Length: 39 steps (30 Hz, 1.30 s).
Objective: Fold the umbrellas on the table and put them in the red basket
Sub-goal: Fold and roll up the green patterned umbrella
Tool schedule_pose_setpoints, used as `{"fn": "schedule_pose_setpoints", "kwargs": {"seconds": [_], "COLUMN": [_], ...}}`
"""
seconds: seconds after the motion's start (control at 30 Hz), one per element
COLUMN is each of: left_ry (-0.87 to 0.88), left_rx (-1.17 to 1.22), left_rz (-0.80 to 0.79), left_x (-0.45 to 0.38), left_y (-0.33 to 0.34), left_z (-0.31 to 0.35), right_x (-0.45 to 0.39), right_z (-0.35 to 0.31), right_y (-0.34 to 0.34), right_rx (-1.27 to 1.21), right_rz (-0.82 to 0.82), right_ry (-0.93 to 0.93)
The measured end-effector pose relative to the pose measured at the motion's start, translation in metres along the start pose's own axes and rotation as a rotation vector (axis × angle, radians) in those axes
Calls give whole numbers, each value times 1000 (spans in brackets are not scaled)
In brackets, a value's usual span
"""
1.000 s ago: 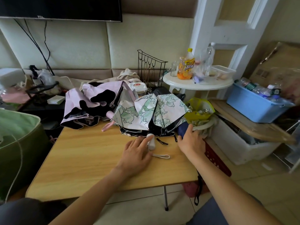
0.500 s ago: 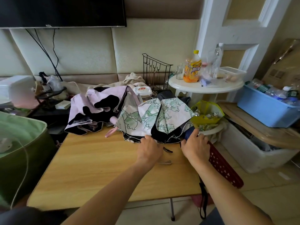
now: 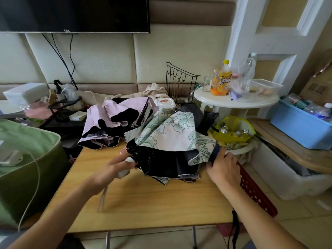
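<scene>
Left hand [image 3: 106, 174] in the lower centre of the frame, fingers curled tight around the white handle [image 3: 124, 170] of the floral umbrella [image 3: 172, 139], its wrist strap [image 3: 102, 198] dangling blurred below. That umbrella sprawls across the middle of the wooden surface [image 3: 143, 203], green-and-white canopy up, dark lining spilling out at the near edge. Right hand [image 3: 223, 168] at centre right, fingers closed on a dark blue umbrella [image 3: 214, 153] poking from under the floral canopy's right edge.

Just behind, upper left of the floral one, the pink-and-black umbrella [image 3: 116, 124] lies crumpled at the surface's far edge, untouched. The red basket [image 3: 255, 191] sits off the right edge of the surface, low, partly hidden by the right forearm.

Plenty crowding round: a lidded white tub [image 3: 164, 103] and a black wire rack [image 3: 179, 83] behind the umbrellas, a yellow bag [image 3: 233, 130] of wrappers just right of them, a round white side table [image 3: 237, 101] with an orange drink bottle [image 3: 221, 79], a blue bin [image 3: 301, 128] at far right, a green bag [image 3: 27, 159] at left.
</scene>
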<state>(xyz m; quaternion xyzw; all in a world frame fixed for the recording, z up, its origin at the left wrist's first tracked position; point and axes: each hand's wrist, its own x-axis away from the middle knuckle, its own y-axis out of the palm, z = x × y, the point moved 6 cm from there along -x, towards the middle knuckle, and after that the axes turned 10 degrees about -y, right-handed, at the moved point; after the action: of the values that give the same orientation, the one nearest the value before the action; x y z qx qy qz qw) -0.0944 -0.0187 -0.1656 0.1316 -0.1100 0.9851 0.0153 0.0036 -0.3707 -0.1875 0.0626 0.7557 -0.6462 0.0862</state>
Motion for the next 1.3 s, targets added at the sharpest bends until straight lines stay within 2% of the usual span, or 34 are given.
{"fn": "schedule_pose_setpoints", "kwargs": {"seconds": [0.1,0.3,0.53,0.73,0.9,1.17,1.23,1.3], "left_ry": [-2,20,16,-13,32,151,187,231], "left_rx": [104,220,339,426,458,531,461,356], "left_rz": [8,27,108,74,9,-120,-109,-100], "left_x": [-1,-15,-30,-34,-28,-11,-1,8], "left_y": [-4,33,62,58,33,8,-9,-28], "left_z": [-6,-12,-12,-15,-15,7,15,23], "right_x": [1,-2,5,-3,-13,-16,-16,-14], "right_z": [-2,0,11,29,20,-1,-6,-18], "right_y": [0,-9,-1,0,1,2,-4,-16], "right_rx": [-119,-490,-366,-331,-291,-260,-167,-100], "right_rz": [-50,-260,-329,-197,-133,-128,-20,180], "right_ry": [5,110,245,315,206,63,-98,-356]}}
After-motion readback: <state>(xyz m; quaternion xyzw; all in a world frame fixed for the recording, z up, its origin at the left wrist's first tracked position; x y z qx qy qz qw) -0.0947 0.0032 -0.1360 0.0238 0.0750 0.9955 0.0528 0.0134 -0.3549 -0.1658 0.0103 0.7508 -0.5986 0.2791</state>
